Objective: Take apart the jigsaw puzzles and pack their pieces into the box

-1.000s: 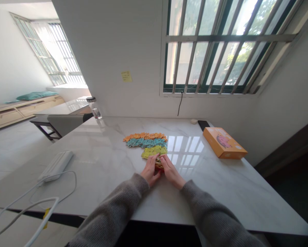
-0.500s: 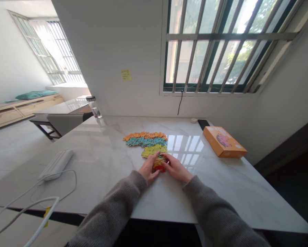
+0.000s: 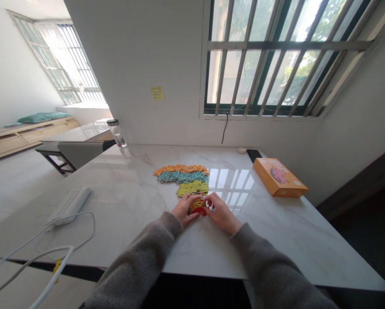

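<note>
left hand (image 3: 183, 209) + right hand (image 3: 221, 211) | grip red-yellow stack (image 3: 198, 205) | marble table (image 3: 141, 201)

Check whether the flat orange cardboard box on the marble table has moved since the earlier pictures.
No. The flat orange cardboard box sits at the same spot beside the window reflection on the white marble table.
</note>
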Action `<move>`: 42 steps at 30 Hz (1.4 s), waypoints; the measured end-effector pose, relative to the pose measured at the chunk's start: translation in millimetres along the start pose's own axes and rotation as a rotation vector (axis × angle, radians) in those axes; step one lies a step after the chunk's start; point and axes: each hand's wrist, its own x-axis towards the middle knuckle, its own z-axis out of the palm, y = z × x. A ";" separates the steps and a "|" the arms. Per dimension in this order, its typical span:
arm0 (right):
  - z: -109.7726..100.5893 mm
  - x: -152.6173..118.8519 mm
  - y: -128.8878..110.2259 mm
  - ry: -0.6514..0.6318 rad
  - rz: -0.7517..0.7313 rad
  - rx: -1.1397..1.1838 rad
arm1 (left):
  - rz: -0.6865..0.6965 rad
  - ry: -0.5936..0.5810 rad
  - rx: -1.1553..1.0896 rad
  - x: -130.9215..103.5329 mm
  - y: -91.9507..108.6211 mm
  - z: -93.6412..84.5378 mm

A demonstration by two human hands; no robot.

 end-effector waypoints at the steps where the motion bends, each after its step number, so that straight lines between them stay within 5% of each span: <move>1: 2.1 -0.1 -0.2 0.011 0.026 0.017 | -0.003 -0.003 0.002 0.0 -0.3 -0.1; 6: 4.3 1.5 2.9 -0.035 0.136 0.211 | -0.001 -0.027 0.004 -0.4 -2.8 -1.3; 10: -13.8 7.0 17.8 0.020 0.208 0.370 | -0.001 -0.031 0.008 -0.8 -2.6 -3.3; 16: -31.7 7.9 42.3 0.099 0.350 0.232 | 0.005 0.010 -0.052 -0.4 7.4 -11.2; 29: -14.8 3.4 40.3 -0.027 0.263 -0.406 | -0.005 0.038 -0.059 0.8 10.2 -15.0; 42: -4.8 5.5 6.1 0.010 0.063 -0.185 | -0.102 0.082 -0.433 1.9 10.8 -13.8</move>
